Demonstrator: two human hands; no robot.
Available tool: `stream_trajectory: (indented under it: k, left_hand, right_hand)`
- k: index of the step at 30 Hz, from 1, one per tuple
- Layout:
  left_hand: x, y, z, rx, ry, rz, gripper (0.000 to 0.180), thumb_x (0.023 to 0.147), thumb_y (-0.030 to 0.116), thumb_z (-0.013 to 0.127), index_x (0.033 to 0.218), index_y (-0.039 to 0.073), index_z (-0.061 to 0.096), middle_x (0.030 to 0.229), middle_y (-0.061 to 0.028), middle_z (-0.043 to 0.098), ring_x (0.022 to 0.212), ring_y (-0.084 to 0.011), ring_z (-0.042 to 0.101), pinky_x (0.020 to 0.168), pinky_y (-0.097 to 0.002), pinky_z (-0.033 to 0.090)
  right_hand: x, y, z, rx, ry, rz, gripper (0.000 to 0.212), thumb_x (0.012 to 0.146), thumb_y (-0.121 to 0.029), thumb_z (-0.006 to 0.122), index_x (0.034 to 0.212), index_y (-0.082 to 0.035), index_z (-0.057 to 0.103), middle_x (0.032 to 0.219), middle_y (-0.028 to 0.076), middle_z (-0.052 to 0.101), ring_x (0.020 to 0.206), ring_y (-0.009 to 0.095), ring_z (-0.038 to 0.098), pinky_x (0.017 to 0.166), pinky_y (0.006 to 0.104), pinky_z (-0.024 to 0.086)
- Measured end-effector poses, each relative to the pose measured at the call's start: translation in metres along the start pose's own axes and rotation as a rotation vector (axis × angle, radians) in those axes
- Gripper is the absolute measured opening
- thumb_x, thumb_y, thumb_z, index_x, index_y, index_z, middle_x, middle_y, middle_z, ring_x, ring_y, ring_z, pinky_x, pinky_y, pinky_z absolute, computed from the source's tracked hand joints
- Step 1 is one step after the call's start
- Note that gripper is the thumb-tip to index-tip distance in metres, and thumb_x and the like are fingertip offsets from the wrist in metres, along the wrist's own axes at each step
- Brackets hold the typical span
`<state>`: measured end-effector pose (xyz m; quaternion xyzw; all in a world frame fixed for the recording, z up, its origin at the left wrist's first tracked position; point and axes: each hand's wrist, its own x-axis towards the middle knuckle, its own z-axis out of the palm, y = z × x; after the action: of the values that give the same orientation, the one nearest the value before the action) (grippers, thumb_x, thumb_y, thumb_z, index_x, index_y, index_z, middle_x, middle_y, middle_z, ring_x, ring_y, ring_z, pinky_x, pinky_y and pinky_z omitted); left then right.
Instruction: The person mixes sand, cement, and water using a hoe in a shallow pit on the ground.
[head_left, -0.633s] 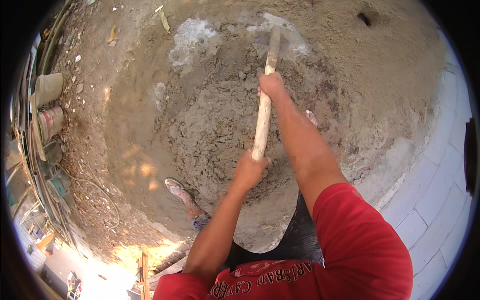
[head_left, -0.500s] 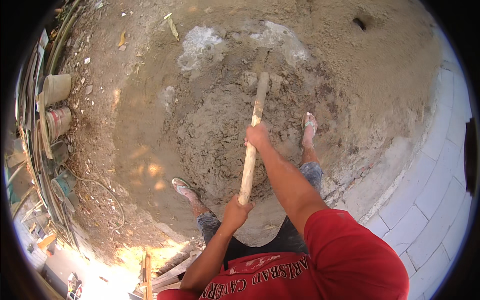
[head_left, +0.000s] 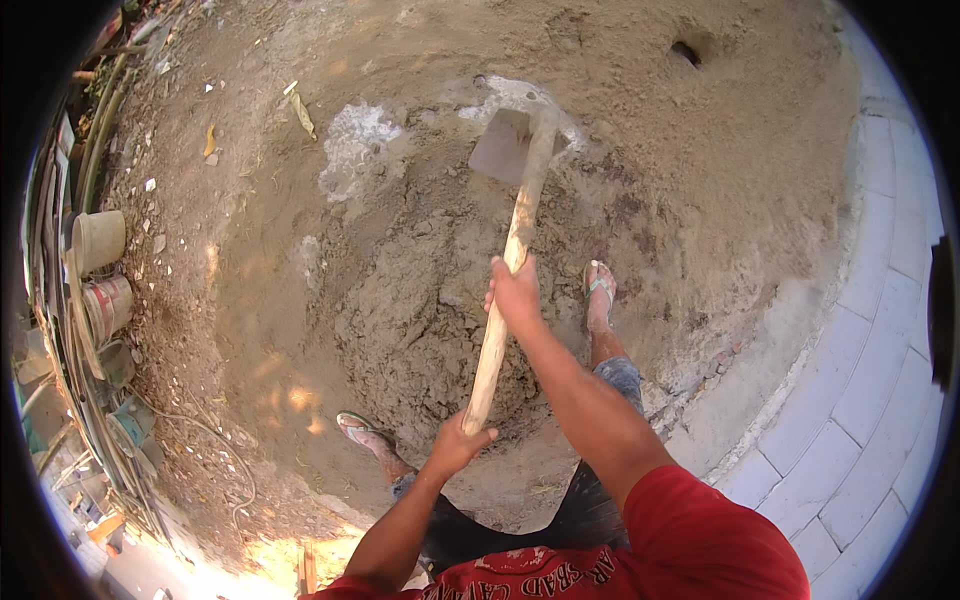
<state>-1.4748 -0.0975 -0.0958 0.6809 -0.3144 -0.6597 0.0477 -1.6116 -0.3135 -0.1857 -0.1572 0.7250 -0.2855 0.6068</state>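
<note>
Both my hands are wrapped round the wooden handle of a hoe [head_left: 490, 360], which slants up and slightly to the right. My left hand [head_left: 459, 447] closes on the near end of the handle, and my right hand [head_left: 515, 292] grips it about midway. The hoe's flat, mud-smeared blade [head_left: 499, 148] shows at the far end, to the left of the handle, in front of a whitish patch [head_left: 522, 96]. Below the blade spreads a heap of wet, lumpy grey-brown mortar or mud [head_left: 420, 290]. My feet in flip-flops stand at either side of it.
Pale paving blocks [head_left: 850, 400] curve along the right. At the left edge, buckets [head_left: 98, 242] stand beside long poles, with a thin hose [head_left: 215, 445] on the ground nearby. Another whitish patch [head_left: 358, 145] lies left of the blade. A small hole [head_left: 686, 52] is at the far right.
The hoe's head has come up out of the wet heap, and its blade now shows left of the handle. Both hands keep their hold on the handle. My view has shifted a little.
</note>
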Motion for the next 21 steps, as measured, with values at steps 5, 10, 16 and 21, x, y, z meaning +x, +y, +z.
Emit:
stream_trajectory:
  k: [5,10,16,21]
  left_hand:
    - [0.226,0.214,0.016,-0.491,-0.107,0.207,0.025,0.085,0.016,0.071,0.099,0.001,0.056,0.069,0.0004,0.052,0.051,-0.0098,0.047,0.045,-0.0292,0.039]
    - [0.254,0.249,-0.009,-0.620,-0.177,0.147,0.021,0.084,0.015,0.070,0.090,0.008,0.051,0.069,0.0017,0.051,0.055,-0.0087,0.046,0.048,-0.0284,0.038]
    - [0.173,0.160,-0.043,-0.618,-0.116,0.045,0.028,0.084,0.017,0.073,0.098,0.004,0.053,0.070,0.0017,0.049,0.052,-0.0088,0.045,0.045,-0.0276,0.037]
    - [0.072,0.104,-0.056,-0.421,-0.026,-0.060,0.024,0.085,0.016,0.072,0.094,0.005,0.052,0.067,0.0014,0.050,0.050,-0.0089,0.046,0.043,-0.0267,0.038]
  right_hand:
    - [0.233,-0.189,-0.014,-0.352,0.083,-0.333,0.048,0.089,-0.013,0.057,0.126,0.015,0.044,0.079,0.019,0.068,0.058,0.024,0.068,0.052,0.0361,0.057]
    - [0.261,-0.205,0.025,-0.511,-0.032,-0.278,0.036,0.091,-0.012,0.055,0.112,0.016,0.058,0.076,0.017,0.069,0.056,0.024,0.068,0.054,0.0374,0.057]
    - [0.176,-0.134,0.062,-0.497,0.034,-0.204,0.029,0.090,-0.010,0.057,0.105,0.015,0.056,0.072,0.019,0.068,0.055,0.027,0.068,0.052,0.0401,0.058]
    - [0.087,-0.061,0.080,-0.390,-0.030,-0.032,0.045,0.090,-0.009,0.060,0.119,0.016,0.036,0.073,0.020,0.064,0.052,0.028,0.065,0.046,0.0404,0.056]
